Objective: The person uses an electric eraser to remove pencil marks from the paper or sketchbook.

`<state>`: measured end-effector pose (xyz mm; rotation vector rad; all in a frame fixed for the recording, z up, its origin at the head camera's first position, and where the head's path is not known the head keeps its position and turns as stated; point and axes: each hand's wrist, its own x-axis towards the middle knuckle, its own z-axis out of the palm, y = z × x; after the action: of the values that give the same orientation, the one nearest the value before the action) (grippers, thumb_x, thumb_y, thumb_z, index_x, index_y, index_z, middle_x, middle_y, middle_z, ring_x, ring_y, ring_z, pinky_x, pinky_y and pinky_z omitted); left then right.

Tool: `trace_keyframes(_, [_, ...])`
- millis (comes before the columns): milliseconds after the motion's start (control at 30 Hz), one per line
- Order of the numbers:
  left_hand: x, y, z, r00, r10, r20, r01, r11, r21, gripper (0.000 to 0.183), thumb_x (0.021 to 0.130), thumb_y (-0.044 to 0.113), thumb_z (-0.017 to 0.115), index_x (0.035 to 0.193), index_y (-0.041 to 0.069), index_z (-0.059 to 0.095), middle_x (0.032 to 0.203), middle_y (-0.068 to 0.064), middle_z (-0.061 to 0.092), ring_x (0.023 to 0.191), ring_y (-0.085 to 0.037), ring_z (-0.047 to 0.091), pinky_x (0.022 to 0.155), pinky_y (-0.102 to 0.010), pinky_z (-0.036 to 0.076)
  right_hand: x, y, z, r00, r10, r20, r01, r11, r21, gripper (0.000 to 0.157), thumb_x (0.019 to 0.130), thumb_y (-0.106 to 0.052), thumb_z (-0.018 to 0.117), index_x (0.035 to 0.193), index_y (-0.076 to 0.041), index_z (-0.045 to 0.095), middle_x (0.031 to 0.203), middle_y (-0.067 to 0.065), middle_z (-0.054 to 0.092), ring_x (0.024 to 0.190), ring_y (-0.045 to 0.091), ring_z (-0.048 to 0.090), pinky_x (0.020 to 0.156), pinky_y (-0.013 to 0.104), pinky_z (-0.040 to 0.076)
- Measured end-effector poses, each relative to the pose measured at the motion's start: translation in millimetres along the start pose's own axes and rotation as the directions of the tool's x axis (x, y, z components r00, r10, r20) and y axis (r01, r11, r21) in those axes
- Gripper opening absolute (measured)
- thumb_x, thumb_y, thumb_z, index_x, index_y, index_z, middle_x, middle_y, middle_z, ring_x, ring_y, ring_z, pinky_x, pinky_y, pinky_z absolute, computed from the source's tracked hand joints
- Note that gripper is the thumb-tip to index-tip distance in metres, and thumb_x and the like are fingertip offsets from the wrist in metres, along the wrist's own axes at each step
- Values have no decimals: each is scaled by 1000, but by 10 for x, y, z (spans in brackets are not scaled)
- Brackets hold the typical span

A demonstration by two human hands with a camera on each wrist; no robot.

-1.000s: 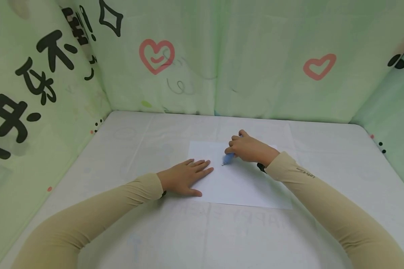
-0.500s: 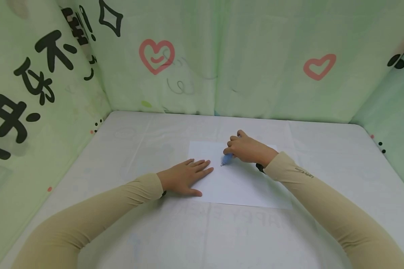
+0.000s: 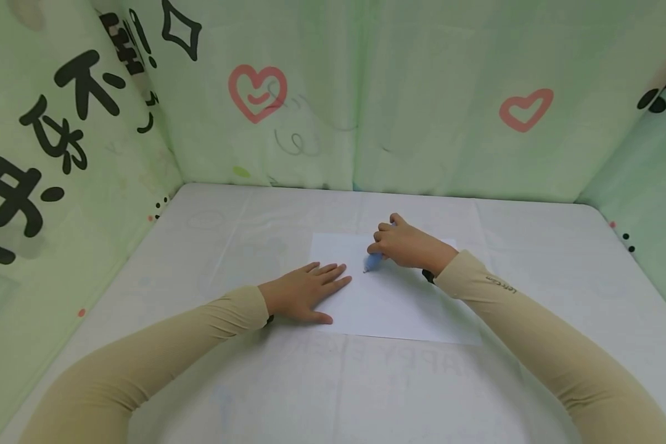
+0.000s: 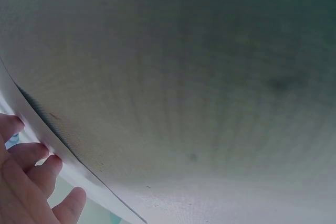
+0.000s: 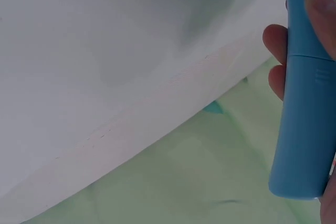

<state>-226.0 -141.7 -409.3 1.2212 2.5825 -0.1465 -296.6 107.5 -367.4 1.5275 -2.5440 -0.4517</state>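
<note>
A sheet of white paper (image 3: pixel 405 314) lies on the white-covered table. My left hand (image 3: pixel 305 293) rests flat with fingers spread over the paper's left edge. In the left wrist view, fingers (image 4: pixel 31 177) show at the lower left. My right hand (image 3: pixel 412 245) grips a thick, blue, pen-shaped tool (image 5: pixel 307 124) around its body. Its narrow tip points down at the paper's upper middle, a little right of my left fingertips. In the right wrist view the smooth blue body is seen from close up, with the tip out of view.
The white tablecloth (image 3: pixel 244 234) spreads around the paper, with faint mirrored lettering (image 3: pixel 405 357) near the front. Pale green curtains (image 3: pixel 433 123) with hearts and black characters enclose the table at the back and both sides.
My right hand, with the blue pen-shaped tool in its grip, has shifted very slightly to the left over the paper. My left hand has stayed in place.
</note>
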Motion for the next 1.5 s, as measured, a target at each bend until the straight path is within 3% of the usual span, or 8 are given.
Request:
trace_keyframes(767, [3,-18,0,1000,6,2,-6,1000,-1,85,90,63,42,153,17,9,160,-7,8,147,-24,12,119,-45,15,1,20,-6,1000,1,30,-1,1000,-6,23,78,-15,73,100,-22,69,90,2,67,92,21,57,85,43,39])
trace_keyframes(1233, [4,-3,-9,1000,2,3,-2,1000,1,85,90,63,43,153,17,10,160,-7,9,147,-23,13,119,-45,15,-68,50,-18,999,34,-1,-34,999,-5,25,77,-16,75,101,-21,69,92,3,67,91,21,56,86,45,39])
trace_keyframes(1500, [3,10,-21,1000,-9,13,9,1000,-8,84,90,63,43,153,18,10,160,-6,9,147,-24,14,119,-45,15,-68,42,19,1000,6,-9,-6,1000,9,25,77,-15,75,101,-20,69,90,2,67,89,21,55,85,45,39])
